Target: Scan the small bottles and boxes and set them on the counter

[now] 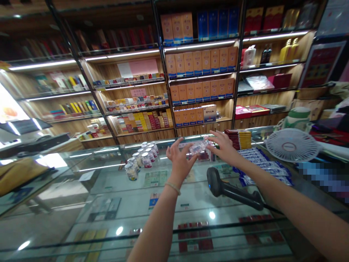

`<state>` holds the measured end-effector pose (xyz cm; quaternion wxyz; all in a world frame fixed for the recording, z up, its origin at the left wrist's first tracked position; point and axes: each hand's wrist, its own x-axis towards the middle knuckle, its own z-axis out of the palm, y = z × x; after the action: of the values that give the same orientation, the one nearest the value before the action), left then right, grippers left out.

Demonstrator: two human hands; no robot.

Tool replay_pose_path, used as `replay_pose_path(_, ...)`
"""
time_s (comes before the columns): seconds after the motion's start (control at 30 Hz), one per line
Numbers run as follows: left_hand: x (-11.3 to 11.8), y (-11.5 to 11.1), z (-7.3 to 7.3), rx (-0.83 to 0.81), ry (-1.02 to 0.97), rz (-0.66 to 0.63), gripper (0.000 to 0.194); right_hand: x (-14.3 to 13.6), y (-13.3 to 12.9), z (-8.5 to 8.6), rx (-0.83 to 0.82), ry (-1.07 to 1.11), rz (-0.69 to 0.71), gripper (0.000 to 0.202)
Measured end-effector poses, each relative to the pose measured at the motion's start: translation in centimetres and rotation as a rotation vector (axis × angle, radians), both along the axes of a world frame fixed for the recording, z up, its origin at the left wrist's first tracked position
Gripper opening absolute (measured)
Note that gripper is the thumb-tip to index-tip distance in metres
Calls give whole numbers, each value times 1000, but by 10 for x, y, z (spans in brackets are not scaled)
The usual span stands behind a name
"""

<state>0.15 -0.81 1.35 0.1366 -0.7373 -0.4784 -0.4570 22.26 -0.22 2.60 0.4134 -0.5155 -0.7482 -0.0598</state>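
Note:
A small clear plastic jar with pale pinkish contents is held on its side above the glass counter. My left hand pinches its left end between thumb and fingers. At its right end, by the cap, the fingers of my right hand close on it. Left of my hands, several similar small jars with white lids stand grouped on the glass. A black handheld barcode scanner lies beneath my right forearm. Behind my right hand are other small items, partly hidden.
Blue-and-white packets lie spread to the right, beside a stack of yellow-and-red packs. A white fan and a green-and-white jug sit farther right. Boxes fill the shelves behind the glass counter.

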Motion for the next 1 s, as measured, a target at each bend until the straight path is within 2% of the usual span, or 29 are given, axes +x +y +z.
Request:
replay_pose_path(0.17,0,5,-2,-64,-27,-24,39,-2,2,19,46,-18,20,37)
replay_pose_path(0.37,4,6,-5,-176,-13,-109,28,-8,4,46,23,-105,-1,43)
replay_pose_path(0.53,7,6,-7,-231,40,-161,23,-16,2,57,-36,-150,-41,44)
replay_pose_path(0.63,7,7,-9,-219,39,-170,27,-20,0,62,-67,-171,-70,43)
replay_pose_path(0.8,9,3,-6,-122,-17,-73,53,-27,-2,74,-102,-233,-118,47)
replay_pose_path(1.0,15,-6,-1,-76,-44,41,53,-43,-1,78,-72,-289,-146,55)
